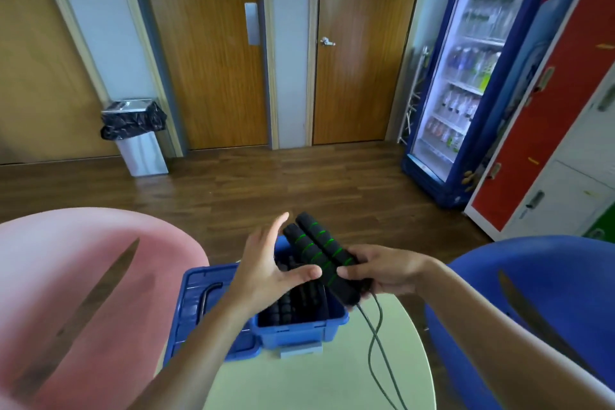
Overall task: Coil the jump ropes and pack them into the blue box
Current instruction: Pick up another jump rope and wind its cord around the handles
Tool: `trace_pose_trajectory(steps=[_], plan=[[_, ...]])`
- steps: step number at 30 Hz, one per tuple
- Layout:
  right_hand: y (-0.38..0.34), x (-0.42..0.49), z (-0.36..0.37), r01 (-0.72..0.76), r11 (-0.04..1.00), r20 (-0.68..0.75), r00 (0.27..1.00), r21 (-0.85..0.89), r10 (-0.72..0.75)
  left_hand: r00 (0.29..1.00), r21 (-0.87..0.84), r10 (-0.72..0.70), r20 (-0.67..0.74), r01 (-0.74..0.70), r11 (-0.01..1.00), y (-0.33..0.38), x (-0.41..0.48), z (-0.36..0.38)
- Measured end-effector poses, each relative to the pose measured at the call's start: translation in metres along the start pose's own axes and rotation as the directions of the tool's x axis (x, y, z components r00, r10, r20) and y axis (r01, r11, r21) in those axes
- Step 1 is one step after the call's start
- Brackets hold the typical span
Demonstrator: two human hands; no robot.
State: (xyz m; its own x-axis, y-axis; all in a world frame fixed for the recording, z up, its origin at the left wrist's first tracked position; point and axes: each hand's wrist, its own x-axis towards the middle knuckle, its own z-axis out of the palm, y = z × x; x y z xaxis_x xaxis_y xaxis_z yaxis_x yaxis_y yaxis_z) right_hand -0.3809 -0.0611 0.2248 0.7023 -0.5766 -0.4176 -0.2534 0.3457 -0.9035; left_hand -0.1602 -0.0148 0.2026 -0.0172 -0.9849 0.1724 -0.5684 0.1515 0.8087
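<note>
Bare forearms (213, 336), bare left hand (266, 265) and right hand (386, 271).

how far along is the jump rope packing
Done: black foam handles already lie in the open blue plastic box. In hand: the right hand holds two green-striped black handles; the left hand is open beside them. Left: their thin dark cord hangs uncoiled, unpacked.

Jump rope handles (319, 250): black foam, matt, ribbed, green rings inset. Cord (376, 339): thin, smooth, plastic-coated by look. Blue box (299, 329) and lid (191, 296): moulded plastic, glossy. Table top (316, 376): pale, smooth, matt. Floor (266, 183): wood-look planks, low sheen. Doors (206, 76): wood-grain veneer, satin. Bin (143, 153): brushed metal, lined with glossy black plastic bag (133, 121). Pink chair (83, 276), blue chair (532, 293): smooth plastic shells, soft sheen.
</note>
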Motion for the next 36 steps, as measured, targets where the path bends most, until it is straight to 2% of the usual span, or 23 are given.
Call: trace_pose_trajectory(steps=[3, 5, 7, 10, 12, 14, 17, 19, 21, 24, 27, 31, 36], plan=[[-0.034, 0.001, -0.006, -0.123, 0.98, 0.099, 0.985, -0.158, 0.14, 0.954, 0.29, 0.225, 0.197, -0.276, 0.916, 0.016, 0.014, -0.022], [-0.055, 0.002, -0.003, -0.166, 0.968, 0.136, 0.972, -0.191, 0.193, 0.898, 0.433, 0.292, 0.328, -0.418, 0.799, 0.029, 0.022, -0.027], [-0.075, 0.003, 0.003, -0.181, 0.959, 0.148, 0.965, -0.219, 0.217, 0.861, 0.547, 0.316, 0.398, -0.5, 0.671, 0.036, 0.029, -0.026], [-0.095, 0.002, 0.006, -0.191, 0.928, 0.135, 0.96, -0.319, 0.244, 0.855, 0.656, 0.394, 0.337, -0.513, 0.554, 0.044, 0.036, -0.025], [-0.104, -0.001, 0.009, -0.18, 0.915, 0.135, 0.961, -0.362, 0.242, 0.855, 0.644, 0.454, 0.251, -0.498, 0.58, 0.048, 0.037, -0.027], [-0.111, -0.007, 0.013, -0.16, 0.936, 0.078, 0.978, -0.315, 0.193, 0.891, 0.556, 0.419, 0.176, -0.441, 0.704, 0.051, 0.037, -0.032], [-0.117, -0.025, 0.016, -0.048, 0.99, -0.042, 0.998, -0.133, 0.043, 0.972, 0.263, 0.224, 0.064, -0.233, 0.936, 0.05, 0.037, -0.042], [-0.116, -0.039, 0.019, 0.065, 0.991, -0.13, 0.988, -0.118, -0.08, 0.994, 0.055, 0.11, -0.006, -0.11, 0.992, 0.049, 0.039, -0.045], [-0.114, -0.047, 0.027, 0.174, 0.978, -0.203, 0.96, -0.116, -0.194, 0.999, -0.163, 0.018, -0.04, -0.024, 0.986, 0.056, 0.042, -0.043], [-0.11, -0.047, 0.05, 0.297, 0.954, -0.293, 0.91, -0.032, -0.293, 0.999, -0.563, -0.015, -0.046, -0.013, 0.827, 0.078, 0.044, -0.035], [-0.105, -0.045, 0.07, 0.329, 0.944, -0.32, 0.891, -0.03, -0.321, 0.997, -0.767, -0.071, -0.028, 0.024, 0.641, 0.101, 0.049, -0.03], [-0.094, -0.041, 0.082, 0.275, 0.959, -0.3, 0.91, -0.077, -0.285, 0.99, -0.913, -0.113, 0.082, 0.12, 0.39, 0.121, 0.058, -0.033], [-0.093, -0.045, 0.094, 0.257, 0.964, -0.289, 0.919, -0.071, -0.267, 0.993, -0.947, -0.053, 0.104, 0.116, 0.301, 0.138, 0.055, -0.03]])
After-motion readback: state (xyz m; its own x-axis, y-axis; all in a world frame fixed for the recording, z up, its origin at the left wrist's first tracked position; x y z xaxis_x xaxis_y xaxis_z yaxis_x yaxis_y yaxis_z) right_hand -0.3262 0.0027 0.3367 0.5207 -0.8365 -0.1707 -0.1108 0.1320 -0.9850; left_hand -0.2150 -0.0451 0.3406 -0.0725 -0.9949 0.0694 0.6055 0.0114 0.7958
